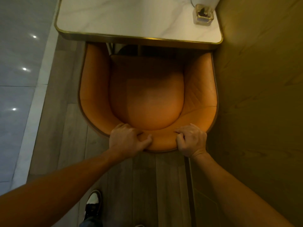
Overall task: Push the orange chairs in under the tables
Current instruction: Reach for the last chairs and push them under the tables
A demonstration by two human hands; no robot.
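An orange padded chair (147, 99) with a curved back stands directly below me, facing a white marble table (124, 18) with a gold rim. The front of its seat reaches just under the table's near edge, while most of the seat stays out in the open. My left hand (126, 138) grips the top of the chair's backrest left of centre, fingers curled over the padding. My right hand (191, 140) grips the same backrest right of centre.
A wood-panelled wall (262, 95) runs close along the chair's right side. A small glass holder (203, 14) stands on the table's far right corner. Wood-look floor lies beneath; glossy grey tile (18, 63) spreads to the left. My shoe (93, 203) shows at the bottom.
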